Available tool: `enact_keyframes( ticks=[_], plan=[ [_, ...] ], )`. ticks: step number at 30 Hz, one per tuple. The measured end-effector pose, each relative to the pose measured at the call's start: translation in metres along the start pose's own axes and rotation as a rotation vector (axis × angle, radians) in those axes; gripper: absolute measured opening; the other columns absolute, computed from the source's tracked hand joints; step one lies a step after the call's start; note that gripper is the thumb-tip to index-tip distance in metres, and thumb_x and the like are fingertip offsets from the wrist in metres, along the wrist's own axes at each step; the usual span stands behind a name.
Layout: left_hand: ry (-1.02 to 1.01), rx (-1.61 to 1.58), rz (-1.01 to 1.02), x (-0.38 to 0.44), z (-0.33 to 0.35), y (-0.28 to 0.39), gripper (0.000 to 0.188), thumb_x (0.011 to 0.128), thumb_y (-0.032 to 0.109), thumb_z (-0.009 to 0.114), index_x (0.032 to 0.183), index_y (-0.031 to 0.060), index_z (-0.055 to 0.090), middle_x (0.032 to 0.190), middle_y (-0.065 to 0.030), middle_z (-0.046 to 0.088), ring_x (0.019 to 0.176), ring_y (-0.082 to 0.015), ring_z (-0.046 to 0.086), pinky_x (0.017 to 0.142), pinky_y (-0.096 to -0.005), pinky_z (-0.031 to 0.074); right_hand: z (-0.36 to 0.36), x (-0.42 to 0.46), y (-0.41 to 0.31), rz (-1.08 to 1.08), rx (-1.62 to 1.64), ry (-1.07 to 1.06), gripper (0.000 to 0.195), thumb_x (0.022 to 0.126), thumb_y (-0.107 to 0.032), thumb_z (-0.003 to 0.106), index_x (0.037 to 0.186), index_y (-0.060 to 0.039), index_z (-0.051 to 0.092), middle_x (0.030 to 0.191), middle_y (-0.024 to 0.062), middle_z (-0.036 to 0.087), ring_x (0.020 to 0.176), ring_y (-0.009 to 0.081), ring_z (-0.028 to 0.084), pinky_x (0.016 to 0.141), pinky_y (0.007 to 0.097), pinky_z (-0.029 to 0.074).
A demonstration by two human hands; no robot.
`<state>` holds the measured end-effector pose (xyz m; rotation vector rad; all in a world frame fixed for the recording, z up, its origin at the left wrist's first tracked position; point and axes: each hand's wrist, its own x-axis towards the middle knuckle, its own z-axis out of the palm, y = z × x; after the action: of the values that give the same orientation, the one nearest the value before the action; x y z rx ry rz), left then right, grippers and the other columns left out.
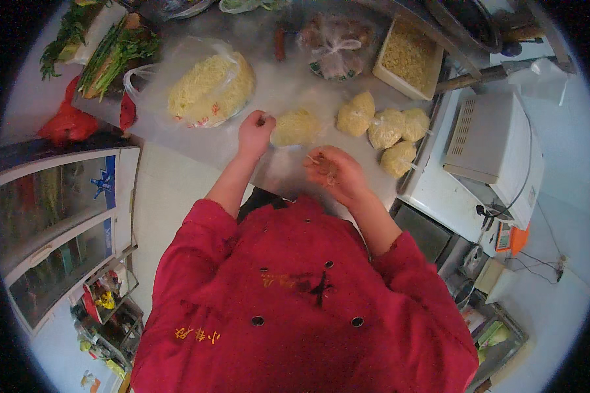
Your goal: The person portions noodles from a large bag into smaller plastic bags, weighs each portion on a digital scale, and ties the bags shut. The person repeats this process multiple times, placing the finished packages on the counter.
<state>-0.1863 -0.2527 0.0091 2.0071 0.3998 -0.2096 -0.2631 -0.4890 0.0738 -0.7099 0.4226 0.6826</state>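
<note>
On the metal worktop (280, 177) before me lies a small portion of pale yellow shredded food (297, 126), apparently in a clear bag. My left hand (255, 133) is closed in a fist against its left end and seems to grip the bag there; the grip itself is hidden. My right hand (337, 172) is just in front and to the right, apart from the portion, with its fingers loosely curled. Thin pale strands show at those fingers; what they are is unclear. Beyond my left hand stands a large open plastic bag (211, 91) of the same shreds.
Several tied bags (386, 128) of yellow food sit at the right. Behind them stand a rectangular tub (408, 59) of crumbly food and a knotted clear bag (337, 46). Green vegetables (120, 56) and a red bag (69, 123) lie left. A white appliance (491, 132) stands far right.
</note>
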Motion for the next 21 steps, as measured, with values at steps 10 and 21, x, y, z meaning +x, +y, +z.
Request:
enact_keyframes(
  ticks=[10,21],
  plan=[
    [-0.114,-0.266,-0.011,-0.03,-0.014,-0.05,0.02,0.097,0.021,0.063,0.104,0.0026,0.068,0.095,-0.0091,0.072,0.089,-0.0193,0.067,0.085,-0.0327,0.052,-0.05,0.144,0.064,-0.228,-0.611,0.07,0.028,0.098,-0.017,0.06,0.115,0.0045,0.06,0.115,0.0158,0.064,0.101,0.0303,0.066,0.092,0.0444,0.055],
    [-0.166,-0.259,0.111,-0.019,-0.02,-0.053,0.019,0.096,0.017,0.06,0.11,0.006,0.067,0.091,-0.0107,0.07,0.083,-0.0218,0.067,0.078,-0.0327,0.052,0.046,0.085,-0.021,-0.211,-1.645,0.449,0.043,0.091,-0.012,0.065,0.134,-0.0078,0.06,0.131,0.0175,0.061,0.107,0.0307,0.066,0.092,0.0422,0.055]
  ],
)
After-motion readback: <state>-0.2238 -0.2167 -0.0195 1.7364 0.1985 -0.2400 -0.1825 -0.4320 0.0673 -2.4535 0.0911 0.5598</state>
